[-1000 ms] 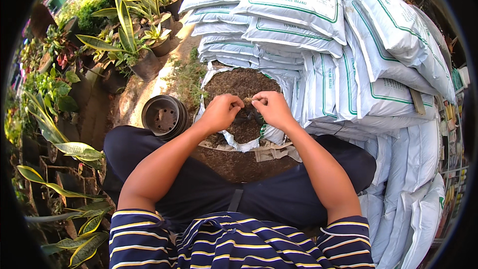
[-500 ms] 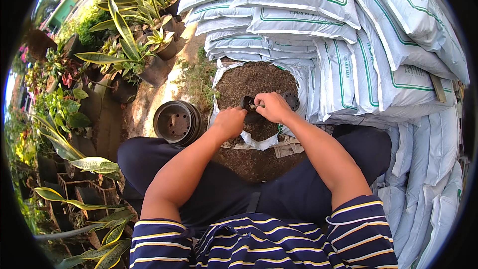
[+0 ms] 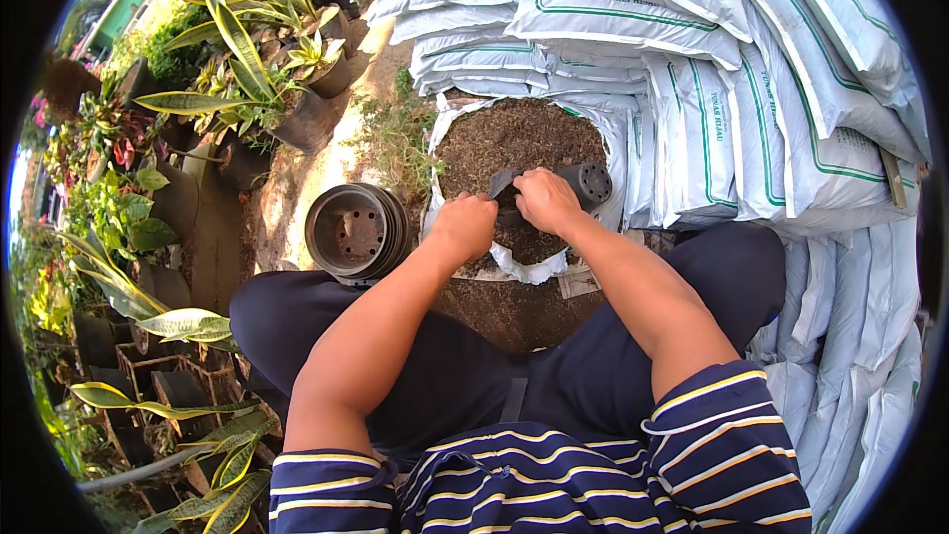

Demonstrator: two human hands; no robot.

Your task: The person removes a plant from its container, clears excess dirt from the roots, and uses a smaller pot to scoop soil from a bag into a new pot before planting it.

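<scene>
- Black plastic pot [image 3: 583, 183] lies on its side over the open white sack of soil [image 3: 514, 138], its holed base turned to the person's right and its mouth end toward the hands.
- Right hand [image 3: 544, 200] is closed around the pot's mouth end, fingers curled over the rim, so the pot sticks out just past the knuckles to the right.
- Left hand [image 3: 465, 225] is closed in a loose fist just beside the right hand, at the near edge of the soil; a dark flap of the pot's rim sits between the two hands, and whether the left hand grips it I cannot tell.
- Stack of empty black pots [image 3: 356, 232] lies tipped on the ground to the left of the sack, near the left forearm.
- White filled bags [image 3: 692, 69] are piled behind and to the right of the soil sack.
- Potted green plants [image 3: 237, 69] stand along the left side.
</scene>
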